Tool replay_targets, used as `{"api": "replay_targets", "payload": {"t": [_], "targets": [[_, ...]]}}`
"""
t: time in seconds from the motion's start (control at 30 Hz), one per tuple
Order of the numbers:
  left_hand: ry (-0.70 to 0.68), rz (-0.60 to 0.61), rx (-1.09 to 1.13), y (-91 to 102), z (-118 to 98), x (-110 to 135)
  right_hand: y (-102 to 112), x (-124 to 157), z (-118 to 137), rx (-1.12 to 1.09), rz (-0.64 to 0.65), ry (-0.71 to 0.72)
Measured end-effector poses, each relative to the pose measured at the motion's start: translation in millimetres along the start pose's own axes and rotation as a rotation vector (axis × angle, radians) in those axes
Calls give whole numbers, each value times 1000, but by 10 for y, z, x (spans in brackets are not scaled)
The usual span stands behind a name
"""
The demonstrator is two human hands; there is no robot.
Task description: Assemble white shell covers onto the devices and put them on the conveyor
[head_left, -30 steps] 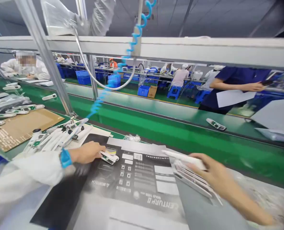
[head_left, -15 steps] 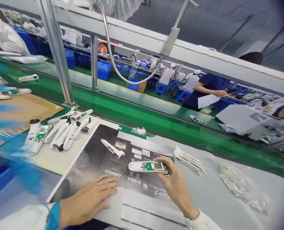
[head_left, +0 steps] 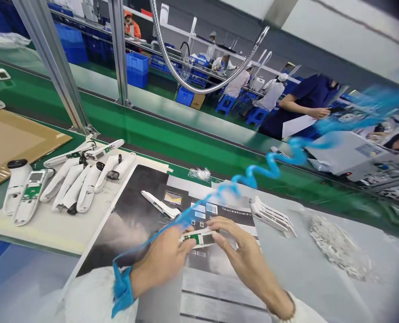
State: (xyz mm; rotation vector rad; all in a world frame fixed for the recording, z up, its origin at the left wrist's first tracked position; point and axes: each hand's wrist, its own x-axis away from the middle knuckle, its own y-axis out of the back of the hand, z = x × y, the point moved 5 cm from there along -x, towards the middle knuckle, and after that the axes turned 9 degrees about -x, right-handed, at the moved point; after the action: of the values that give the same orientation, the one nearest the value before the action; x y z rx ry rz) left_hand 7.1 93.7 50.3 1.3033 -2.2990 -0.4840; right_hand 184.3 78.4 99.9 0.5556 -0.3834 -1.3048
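Both hands meet over a black printed cardboard sheet (head_left: 118,215). Between them is a white thermometer housing (head_left: 208,239) with a green circuit board and a small grey screen, lying level. My left hand (head_left: 164,255) is closed on its left end, thumb over the board. Fingers and thumb of my right hand (head_left: 244,258) pinch the screen end. A blue coiled wrist-strap cord (head_left: 233,188) runs from my left wristband (head_left: 122,289) across the view. Just behind the hands, a slim white housing part (head_left: 160,204) lies on the sheet.
Several white thermometer bodies (head_left: 81,181) lie on a cream board at left, near a brown cardboard sheet (head_left: 20,139). Stacked white shells (head_left: 271,215) and a bag of small parts (head_left: 337,246) sit at right. Behind runs a green conveyor (head_left: 145,132); metal posts (head_left: 51,67) rise there.
My left hand has moved right and up from the sheet onto the thermometer housing. My right hand still holds the other end. The blue cord now stretches across the right side; the view has shifted.
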Motion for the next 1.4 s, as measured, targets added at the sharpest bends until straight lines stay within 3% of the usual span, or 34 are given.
{"api": "replay_targets", "payload": {"t": [0.17,0.37,0.43,0.5,0.6,0.67,0.73,0.83,0.93,1.07,1.13,1.2,1.27,1.4], "targets": [[20,-42,-120,10,-22,-34,-22,-161,37,379,-153,334],[63,-132,-76,29,-37,-150,-120,-278,44,511,-129,376],[116,-169,-25,51,58,-218,-132,-331,14,451,-73,365],[221,-284,97,146,191,-273,-92,-471,-87,337,-7,341],[319,-437,338,330,300,-305,88,-934,-442,256,-47,181],[316,-428,415,410,260,-305,223,-1319,-755,322,-173,11],[326,-384,414,447,191,-269,272,-1625,-997,381,-208,-72],[371,-302,379,426,146,-171,353,-1744,-1174,436,-198,-85],[424,-221,386,344,199,-84,679,-1394,-1194,464,-240,-50],[426,-148,417,208,195,-46,1420,-482,-1330,537,-372,-83],[408,-121,433,138,113,-56,1680,-33,-1505,631,-413,-142],[369,-91,435,68,-10,-80,1749,306,-1681,691,-401,-168],[316,-54,425,-1,-142,-106,1673,513,-1804,701,-367,-168],[274,3,395,-98,-284,-108,1501,640,-1830,722,-420,-130]]}}
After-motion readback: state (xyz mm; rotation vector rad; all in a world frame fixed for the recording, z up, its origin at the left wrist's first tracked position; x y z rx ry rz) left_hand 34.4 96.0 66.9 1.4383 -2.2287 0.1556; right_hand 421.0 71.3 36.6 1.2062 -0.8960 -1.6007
